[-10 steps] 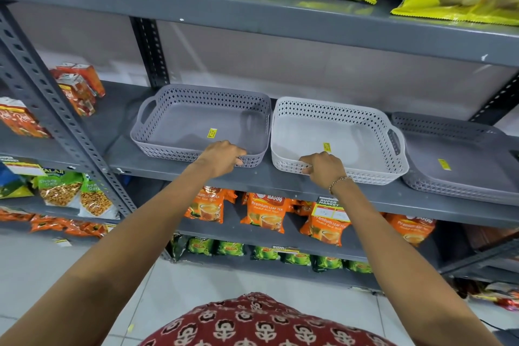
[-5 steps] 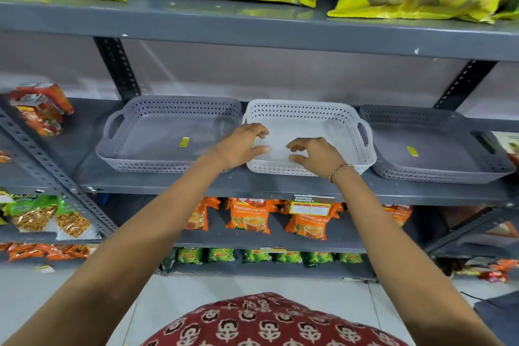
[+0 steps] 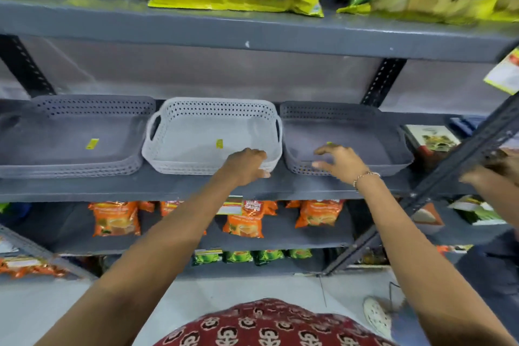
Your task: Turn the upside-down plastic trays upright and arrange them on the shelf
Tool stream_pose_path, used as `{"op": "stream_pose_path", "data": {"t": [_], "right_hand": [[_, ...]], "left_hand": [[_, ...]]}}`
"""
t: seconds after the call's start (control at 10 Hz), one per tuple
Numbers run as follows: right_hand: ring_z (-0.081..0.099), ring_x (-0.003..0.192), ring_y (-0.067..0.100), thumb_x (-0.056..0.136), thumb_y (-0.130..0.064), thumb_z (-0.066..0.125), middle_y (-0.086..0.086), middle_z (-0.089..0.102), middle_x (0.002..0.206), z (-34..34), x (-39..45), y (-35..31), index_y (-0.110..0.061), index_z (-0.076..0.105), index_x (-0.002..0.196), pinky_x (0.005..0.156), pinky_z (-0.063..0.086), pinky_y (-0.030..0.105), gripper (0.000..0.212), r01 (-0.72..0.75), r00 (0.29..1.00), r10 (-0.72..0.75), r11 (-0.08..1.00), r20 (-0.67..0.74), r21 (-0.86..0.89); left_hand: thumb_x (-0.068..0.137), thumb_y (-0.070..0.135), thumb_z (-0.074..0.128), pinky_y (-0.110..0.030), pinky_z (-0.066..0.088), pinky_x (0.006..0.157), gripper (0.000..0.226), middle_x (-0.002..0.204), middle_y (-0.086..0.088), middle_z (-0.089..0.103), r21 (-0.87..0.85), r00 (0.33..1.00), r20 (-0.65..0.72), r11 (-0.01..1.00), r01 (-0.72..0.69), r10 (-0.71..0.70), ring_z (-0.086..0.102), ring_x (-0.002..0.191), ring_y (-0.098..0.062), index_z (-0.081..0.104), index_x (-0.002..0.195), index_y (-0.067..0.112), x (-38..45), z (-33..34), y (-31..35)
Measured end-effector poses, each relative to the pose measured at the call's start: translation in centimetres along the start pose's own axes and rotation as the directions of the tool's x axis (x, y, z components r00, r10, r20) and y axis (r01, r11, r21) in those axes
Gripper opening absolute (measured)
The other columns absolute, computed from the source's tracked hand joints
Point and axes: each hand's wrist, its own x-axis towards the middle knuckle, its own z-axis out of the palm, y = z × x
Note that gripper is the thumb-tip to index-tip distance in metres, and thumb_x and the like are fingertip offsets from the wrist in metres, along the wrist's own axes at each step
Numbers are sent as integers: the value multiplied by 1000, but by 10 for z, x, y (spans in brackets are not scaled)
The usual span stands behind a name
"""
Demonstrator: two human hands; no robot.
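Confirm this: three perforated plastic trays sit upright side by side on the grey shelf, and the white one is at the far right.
Not quite. The head view shows the white perforated plastic tray in the middle, between the two grey perforated plastic trays. All three do sit upright side by side on the grey metal shelf.

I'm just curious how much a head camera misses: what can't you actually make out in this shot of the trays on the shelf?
- Left grey tray: its left end is cut off by the frame edge.
- Yellow stickers, like the one in the white tray: too small and blurred to read.
- Right grey tray: the right hand hides part of its floor and front rim.
- Left hand: its fingertips are blurred, so any grip on the white tray's rim is unclear.
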Motion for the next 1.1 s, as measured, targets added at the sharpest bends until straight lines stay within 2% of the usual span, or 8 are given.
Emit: {"op": "stream_pose_path", "data": {"t": [0.1, 0.2, 0.3, 0.5, 0.7, 0.9, 1.0, 1.1], "right_hand": [[49, 126, 30, 87, -25, 64, 10, 55, 136, 8, 2, 17, -13, 56, 125, 103, 44, 43, 41, 19, 994, -11, 997, 111, -73], [56, 117, 35, 91, -18, 56, 17, 61, 127, 20, 6, 32, -13, 52, 127, 94, 50, 44, 36, 73, 991, -43, 967, 123, -245], [60, 108, 38, 92, -13, 52, 20, 66, 115, 22, 5, 33, -16, 54, 125, 86, 52, 44, 33, 90, 995, -67, 935, 78, -342], [61, 108, 35, 90, -7, 52, 15, 70, 110, 19, 4, 35, -25, 55, 125, 84, 53, 43, 39, 104, 994, -91, 934, 56, -342], [61, 109, 34, 90, -5, 52, 13, 71, 110, 16, 4, 33, -24, 55, 124, 84, 53, 42, 39, 124, 992, -105, 933, 74, -337], [60, 108, 36, 92, -12, 52, 18, 67, 113, 13, 4, 32, -20, 54, 124, 84, 52, 43, 33, 130, 988, -96, 940, 123, -317], [55, 116, 33, 90, -23, 58, 15, 63, 122, 9, 1, 31, -21, 47, 132, 91, 49, 43, 43, 117, 982, -83, 972, 169, -203], [56, 115, 31, 88, -26, 60, 11, 62, 125, 2, 1, 29, -22, 49, 131, 92, 49, 41, 44, 118, 985, -95, 979, 141, -168]], "left_hand": [[92, 22, 53, -43, 48, 91, 34, 126, -17, 59, 86, 996, -8, 993, 86, -85, 56, 117, -36, 53, 125, 12, 0, 7, 7], [88, 4, 48, -44, 50, 89, 43, 121, -21, 61, 165, 986, -24, 972, 168, -166, 59, 111, -40, 51, 129, 17, -3, 10, 19], [87, 2, 48, -43, 50, 88, 44, 118, -22, 62, 183, 983, -33, 966, 185, -182, 59, 110, -40, 51, 128, 18, -3, 9, 21], [86, 0, 48, -42, 51, 85, 45, 115, -21, 64, 183, 980, -40, 963, 197, -193, 61, 106, -39, 52, 126, 20, -2, 11, 21], [87, -1, 45, -42, 50, 85, 45, 114, -22, 62, 172, 977, -47, 962, 212, -207, 59, 107, -39, 52, 127, 20, 2, 11, 22], [93, 7, 45, -43, 47, 91, 38, 116, -24, 62, 128, 980, -15, 972, 198, -198, 58, 109, -39, 51, 129, 16, 3, 11, 20], [95, 31, 51, -41, 40, 101, 42, 125, -19, 62, 68, 983, -66, 982, 174, -170, 55, 117, -34, 49, 133, 14, 1, 11, 20], [95, 36, 51, -40, 36, 106, 49, 135, -15, 57, 0, 976, -144, 986, 164, -163, 50, 125, -31, 46, 137, 13, -2, 8, 25]]}}
